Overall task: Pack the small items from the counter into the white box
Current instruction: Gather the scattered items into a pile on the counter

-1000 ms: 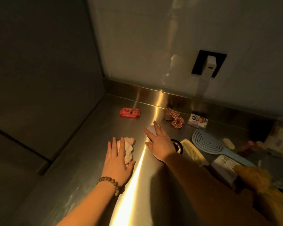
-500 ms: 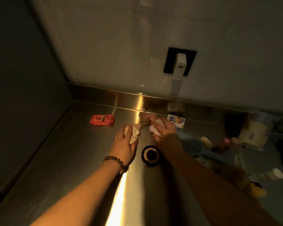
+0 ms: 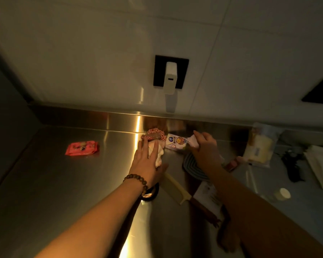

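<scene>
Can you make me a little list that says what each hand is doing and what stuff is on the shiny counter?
left hand: fingers straight, resting on the fluffy cream cloth
right hand: pinching a small pale packet
red packet: alone on the steel counter, left of both hands
checked scrunchie: by the back wall
blue hairbrush: partly under the right arm
cream comb: flat, near the black round lid
white box: not seen

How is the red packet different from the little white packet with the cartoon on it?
The red packet is red all over, while the white packet is white with a blue badge and a yellow cartoon. The red packet lies alone, away from both hands; the white packet sits between them, right beside the right hand and the checked scrunchie. Both are small, flat wrapped packs lying on the steel counter.
</scene>
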`<state>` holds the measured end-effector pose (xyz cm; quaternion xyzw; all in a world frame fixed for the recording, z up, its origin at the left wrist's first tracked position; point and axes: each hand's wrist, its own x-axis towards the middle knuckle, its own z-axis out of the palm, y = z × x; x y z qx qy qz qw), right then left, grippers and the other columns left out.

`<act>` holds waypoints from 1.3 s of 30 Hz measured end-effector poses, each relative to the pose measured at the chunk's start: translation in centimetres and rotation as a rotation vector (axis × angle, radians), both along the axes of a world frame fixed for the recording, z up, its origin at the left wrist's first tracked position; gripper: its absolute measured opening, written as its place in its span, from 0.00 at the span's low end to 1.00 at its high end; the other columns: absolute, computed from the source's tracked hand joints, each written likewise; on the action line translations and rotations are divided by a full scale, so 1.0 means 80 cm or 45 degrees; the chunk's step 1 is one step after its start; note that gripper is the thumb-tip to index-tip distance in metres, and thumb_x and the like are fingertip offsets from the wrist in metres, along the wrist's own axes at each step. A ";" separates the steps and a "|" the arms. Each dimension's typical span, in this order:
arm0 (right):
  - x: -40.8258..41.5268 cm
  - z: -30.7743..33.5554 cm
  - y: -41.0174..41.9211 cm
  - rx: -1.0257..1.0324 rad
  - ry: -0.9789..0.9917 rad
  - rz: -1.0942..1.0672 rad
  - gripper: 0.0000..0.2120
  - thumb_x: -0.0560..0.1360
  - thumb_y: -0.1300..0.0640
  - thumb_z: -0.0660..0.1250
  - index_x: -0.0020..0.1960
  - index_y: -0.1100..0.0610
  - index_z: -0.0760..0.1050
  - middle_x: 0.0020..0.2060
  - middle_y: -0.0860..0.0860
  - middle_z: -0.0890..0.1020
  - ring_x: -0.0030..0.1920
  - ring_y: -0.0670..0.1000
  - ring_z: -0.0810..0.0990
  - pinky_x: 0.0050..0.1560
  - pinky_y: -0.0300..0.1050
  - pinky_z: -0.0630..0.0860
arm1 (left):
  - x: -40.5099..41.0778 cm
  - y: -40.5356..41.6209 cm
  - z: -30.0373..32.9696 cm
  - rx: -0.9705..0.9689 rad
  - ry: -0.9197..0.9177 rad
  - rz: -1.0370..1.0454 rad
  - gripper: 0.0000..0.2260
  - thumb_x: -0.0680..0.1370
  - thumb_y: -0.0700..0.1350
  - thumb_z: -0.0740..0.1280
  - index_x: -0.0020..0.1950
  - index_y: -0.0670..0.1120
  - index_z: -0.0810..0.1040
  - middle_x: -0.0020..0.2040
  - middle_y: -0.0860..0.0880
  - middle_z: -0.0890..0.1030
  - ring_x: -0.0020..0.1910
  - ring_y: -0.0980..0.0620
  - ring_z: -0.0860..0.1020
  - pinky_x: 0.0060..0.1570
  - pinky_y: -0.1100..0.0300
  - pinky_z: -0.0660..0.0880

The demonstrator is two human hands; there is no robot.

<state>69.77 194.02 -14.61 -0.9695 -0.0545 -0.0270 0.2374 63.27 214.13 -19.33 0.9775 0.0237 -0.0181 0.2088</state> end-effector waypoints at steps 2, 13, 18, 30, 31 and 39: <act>0.005 0.001 -0.003 0.061 0.030 -0.035 0.27 0.76 0.53 0.68 0.71 0.58 0.66 0.68 0.58 0.70 0.66 0.57 0.68 0.66 0.50 0.67 | 0.003 -0.005 0.002 0.029 -0.008 -0.011 0.38 0.74 0.67 0.55 0.74 0.57 0.35 0.74 0.46 0.30 0.73 0.44 0.33 0.67 0.53 0.37; 0.024 -0.003 0.005 0.091 0.017 -0.091 0.27 0.70 0.52 0.74 0.65 0.63 0.72 0.61 0.59 0.76 0.59 0.57 0.74 0.60 0.50 0.71 | 0.008 -0.029 0.009 -0.010 -0.004 -0.116 0.41 0.73 0.66 0.58 0.75 0.54 0.36 0.75 0.44 0.32 0.73 0.44 0.32 0.70 0.51 0.38; 0.019 -0.002 0.007 0.149 0.017 -0.123 0.27 0.72 0.53 0.73 0.67 0.62 0.71 0.64 0.60 0.72 0.62 0.57 0.72 0.63 0.49 0.70 | 0.007 -0.018 0.009 0.031 -0.046 -0.083 0.40 0.72 0.68 0.57 0.74 0.56 0.37 0.76 0.46 0.38 0.74 0.46 0.36 0.68 0.52 0.37; -0.018 0.001 0.117 -0.038 -0.130 0.456 0.33 0.71 0.37 0.65 0.73 0.44 0.63 0.76 0.53 0.57 0.76 0.57 0.51 0.73 0.61 0.51 | -0.045 0.165 0.025 0.142 -0.126 0.331 0.45 0.66 0.76 0.49 0.76 0.53 0.47 0.77 0.44 0.47 0.75 0.45 0.43 0.71 0.50 0.42; -0.021 -0.005 0.129 -0.122 -0.099 0.489 0.35 0.70 0.33 0.62 0.74 0.41 0.59 0.77 0.51 0.53 0.77 0.56 0.46 0.72 0.64 0.48 | -0.050 0.182 0.021 0.169 -0.073 0.376 0.47 0.65 0.77 0.49 0.76 0.53 0.45 0.77 0.43 0.45 0.75 0.43 0.42 0.71 0.50 0.41; -0.029 -0.041 0.149 -0.506 -0.075 0.467 0.39 0.72 0.34 0.61 0.77 0.44 0.51 0.78 0.53 0.46 0.77 0.60 0.41 0.73 0.62 0.40 | -0.049 0.192 0.001 0.188 0.150 0.334 0.54 0.57 0.83 0.46 0.74 0.57 0.34 0.75 0.43 0.35 0.72 0.42 0.32 0.69 0.48 0.34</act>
